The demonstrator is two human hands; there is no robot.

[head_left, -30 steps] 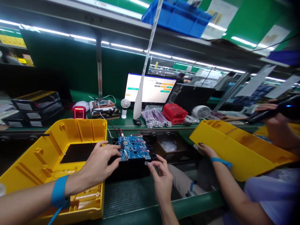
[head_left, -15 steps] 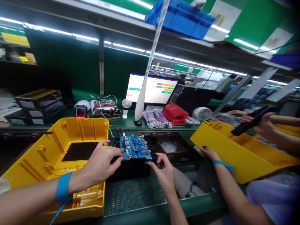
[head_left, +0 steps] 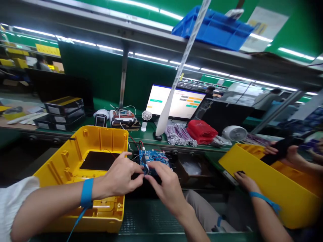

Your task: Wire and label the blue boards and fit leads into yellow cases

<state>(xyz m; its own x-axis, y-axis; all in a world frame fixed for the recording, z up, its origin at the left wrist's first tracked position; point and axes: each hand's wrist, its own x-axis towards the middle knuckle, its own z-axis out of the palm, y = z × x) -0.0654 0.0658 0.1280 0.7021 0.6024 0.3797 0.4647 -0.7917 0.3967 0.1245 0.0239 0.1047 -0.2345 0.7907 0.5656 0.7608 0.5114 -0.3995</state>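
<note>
- The left hand (head_left: 121,176) and right hand (head_left: 165,183) meet over the near edge of a blue circuit board (head_left: 155,158), fingers of both curled together and pinching at something small on its near left corner — what exactly is between them is too small to tell.
- The circuit board lies flat on a black block (head_left: 141,183) on the green tabletop (head_left: 151,215), just right of an open yellow housing (head_left: 83,168); red wires run from its far edge.
- A blue wrist strap (head_left: 87,192) circles the left wrist.
- At right, a co-worker's hand (head_left: 246,181) rests on the rim of a second yellow housing (head_left: 275,188).
- Behind stand a lit monitor (head_left: 176,102), a small white fan (head_left: 146,117) and a red bag (head_left: 202,131).
</note>
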